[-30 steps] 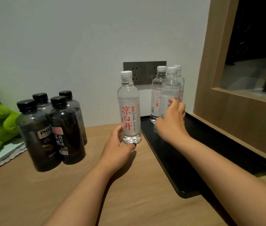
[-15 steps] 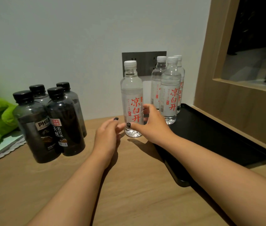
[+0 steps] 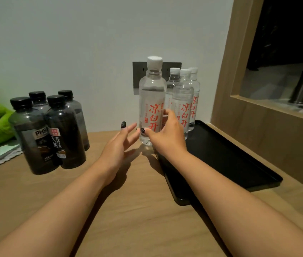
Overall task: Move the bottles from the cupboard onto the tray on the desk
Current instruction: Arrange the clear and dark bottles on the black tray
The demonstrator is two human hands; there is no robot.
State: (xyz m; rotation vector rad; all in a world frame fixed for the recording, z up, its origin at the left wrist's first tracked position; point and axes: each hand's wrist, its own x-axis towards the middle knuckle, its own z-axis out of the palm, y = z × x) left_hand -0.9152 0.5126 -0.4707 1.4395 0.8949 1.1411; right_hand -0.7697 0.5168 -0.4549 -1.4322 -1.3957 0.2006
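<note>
Right hand [image 3: 167,135] hides water bottle [image 3: 151,101] base, probably lifted.

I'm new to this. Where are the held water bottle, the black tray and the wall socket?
held water bottle [image 3: 151,93], head view, clear shoulder.
black tray [image 3: 226,158], head view, bare floor.
wall socket [image 3: 138,75], head view, left plate.

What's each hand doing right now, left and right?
Left hand: open, fingers spread, just beside the clear water bottle, not gripping it.
Right hand: closed around that bottle's lower body, holding it upright near the black tray.
</note>
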